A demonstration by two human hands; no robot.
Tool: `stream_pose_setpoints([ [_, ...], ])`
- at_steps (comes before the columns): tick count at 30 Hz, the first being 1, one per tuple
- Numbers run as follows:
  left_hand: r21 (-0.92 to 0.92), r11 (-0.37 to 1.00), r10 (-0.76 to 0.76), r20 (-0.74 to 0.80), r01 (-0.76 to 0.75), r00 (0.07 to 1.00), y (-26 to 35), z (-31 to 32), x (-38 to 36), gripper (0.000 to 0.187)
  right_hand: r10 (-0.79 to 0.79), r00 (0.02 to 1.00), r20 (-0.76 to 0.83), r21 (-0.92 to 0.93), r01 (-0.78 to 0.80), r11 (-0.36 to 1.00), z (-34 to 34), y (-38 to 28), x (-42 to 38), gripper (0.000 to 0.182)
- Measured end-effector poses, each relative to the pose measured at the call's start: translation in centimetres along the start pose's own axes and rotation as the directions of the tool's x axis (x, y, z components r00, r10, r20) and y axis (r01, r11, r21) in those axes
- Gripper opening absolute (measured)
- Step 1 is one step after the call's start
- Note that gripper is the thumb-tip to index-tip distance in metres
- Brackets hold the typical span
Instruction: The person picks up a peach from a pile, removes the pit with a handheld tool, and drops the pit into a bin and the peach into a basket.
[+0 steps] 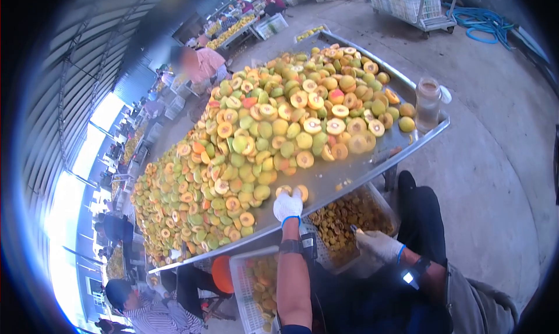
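Note:
A long steel table [355, 177] is heaped with halved peaches [262, 136], yellow, green and orange. My left hand [287, 206], in a white glove, reaches onto the table's near edge and rests on a peach half [301, 191] there. My right hand [378, 244], also gloved, is lower, over my lap, closed around a small dark tool [354, 230]. Beneath the table edge stands a crate of peach pits [343, 217], and a white crate [253, 287] with peach pieces sits left of my arm.
A plastic jar [428, 104] stands at the table's right corner. Other people work along the far side [198, 63] and at the lower left [140, 310]. More tables and stacked white crates [407, 2] fill the background; a blue hose [483, 25] lies on the concrete floor.

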State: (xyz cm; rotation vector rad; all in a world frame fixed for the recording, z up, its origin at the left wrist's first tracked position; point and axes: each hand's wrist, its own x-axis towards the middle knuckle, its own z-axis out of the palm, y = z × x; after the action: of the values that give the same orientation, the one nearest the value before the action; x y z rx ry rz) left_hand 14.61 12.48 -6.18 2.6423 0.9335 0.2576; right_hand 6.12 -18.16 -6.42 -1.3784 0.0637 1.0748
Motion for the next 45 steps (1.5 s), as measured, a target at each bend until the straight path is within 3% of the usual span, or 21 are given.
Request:
stream_pose_setpoints([
  [2,-0.012,1.0,0.015,-0.071,-0.015,0.997,0.2,1.9,0.9,0.052,0.039,0.999,-0.031,0.016,-0.038,0.999,-0.2,0.7,0.8,0.046],
  [5,-0.049,0.996,0.075,0.115,-0.069,0.991,1.3,2.5,1.6,0.046,0.044,0.999,-0.015,0.002,-0.044,0.999,-0.3,-0.1,0.4,0.045],
  [8,-0.032,0.989,0.148,0.112,-0.145,0.983,2.1,2.4,1.3,0.045,0.061,0.998,-0.012,-0.06,-0.062,0.996,0.2,-0.9,-0.2,0.046],
  [10,-0.061,0.987,0.156,0.077,-0.152,0.985,2.3,1.6,0.3,0.041,0.064,0.997,0.033,-0.013,-0.064,0.998,0.0,-0.9,-0.4,0.046],
  [11,-0.235,0.956,0.175,-0.023,-0.175,0.984,2.5,1.1,-0.4,0.038,0.06,0.998,0.029,-0.011,-0.06,0.998,-0.2,-0.8,-0.4,0.046],
  [12,-0.396,0.895,0.174,-0.118,-0.207,0.978,2.7,0.4,-1.4,0.035,-0.003,0.999,0.038,0.024,0.002,1.0,-0.4,-0.5,-0.4,0.046],
  [13,-0.729,0.667,-0.003,0.204,0.154,0.979,4.2,-1.9,-2.8,0.032,-0.063,0.997,0.047,0.062,0.06,0.996,-0.3,-0.1,-0.5,0.045],
  [14,-0.725,0.67,-0.005,0.208,0.157,0.978,4.6,-3.3,-4.4,0.032,-0.059,0.997,0.048,0.066,0.056,0.996,-0.2,-0.4,-0.9,0.045],
  [16,-0.927,0.244,0.101,0.317,0.285,0.943,5.2,-5.2,-7.1,0.037,-0.161,0.985,0.069,0.067,0.156,0.985,-0.2,-1.8,-1.9,0.045],
  [17,-0.927,0.241,0.097,0.316,0.286,0.944,5.3,-5.7,-8.6,0.037,-0.181,0.981,0.068,0.089,0.175,0.981,0.0,-1.7,-1.8,0.044],
  [19,-0.897,-0.083,0.196,0.412,0.434,0.89,5.1,-5.6,-11.6,0.041,-0.203,0.979,0.037,0.007,0.203,0.979,0.7,-4.4,-4.3,0.043],
  [20,-0.895,-0.086,0.196,0.415,0.437,0.888,5.0,-5.1,-12.8,0.041,-0.228,0.974,0.007,-0.073,0.227,0.971,1.0,-5.2,-5.3,0.042],
  [22,-0.862,-0.239,0.184,0.412,0.447,0.892,5.2,-4.5,-15.1,0.042,-0.31,0.951,0.005,-0.167,0.307,0.937,1.2,-4.2,-4.5,0.041],
  [23,-0.846,-0.249,0.198,0.431,0.471,0.88,5.2,-4.4,-16.0,0.041,-0.392,0.92,0.013,-0.255,0.382,0.888,1.3,-3.6,-4.3,0.04],
  [26,-0.794,-0.304,0.22,0.479,0.526,0.85,5.8,-4.7,-17.9,0.045,-0.373,0.927,-0.02,-0.249,0.357,0.9,2.2,-3.7,-5.0,0.039],
  [27,-0.786,-0.303,0.22,0.492,0.539,0.842,6.0,-4.7,-18.3,0.045,-0.452,0.892,-0.022,-0.266,0.431,0.862,2.3,-3.3,-5.0,0.039],
  [29,-0.766,-0.381,0.176,0.49,0.518,0.854,6.4,-4.7,-18.9,0.04,-0.465,0.885,-0.037,-0.289,0.436,0.853,2.6,-3.2,-5.6,0.039],
  [31,-0.761,-0.433,0.154,0.465,0.482,0.872,6.7,-5.1,-19.6,0.047,-0.493,0.868,-0.053,-0.346,0.447,0.825,2.8,-4.0,-6.6,0.041],
  [34,-0.814,-0.398,0.135,0.405,0.424,0.904,7.2,-5.7,-20.2,0.043,-0.523,0.847,-0.098,-0.354,0.461,0.813,3.2,-3.5,-6.6,0.037],
  [37,-0.821,-0.335,0.14,0.442,0.462,0.886,7.0,-5.5,-19.6,0.04,-0.499,0.86,-0.107,-0.401,0.422,0.813,3.5,-3.2,-6.4,0.037],
  [45,-0.79,-0.378,0.129,0.471,0.483,0.873,7.2,-5.9,-20.2,0.038,-0.5,0.858,-0.116,-0.477,0.394,0.786,4.4,-3.5,-6.5,0.039],
])
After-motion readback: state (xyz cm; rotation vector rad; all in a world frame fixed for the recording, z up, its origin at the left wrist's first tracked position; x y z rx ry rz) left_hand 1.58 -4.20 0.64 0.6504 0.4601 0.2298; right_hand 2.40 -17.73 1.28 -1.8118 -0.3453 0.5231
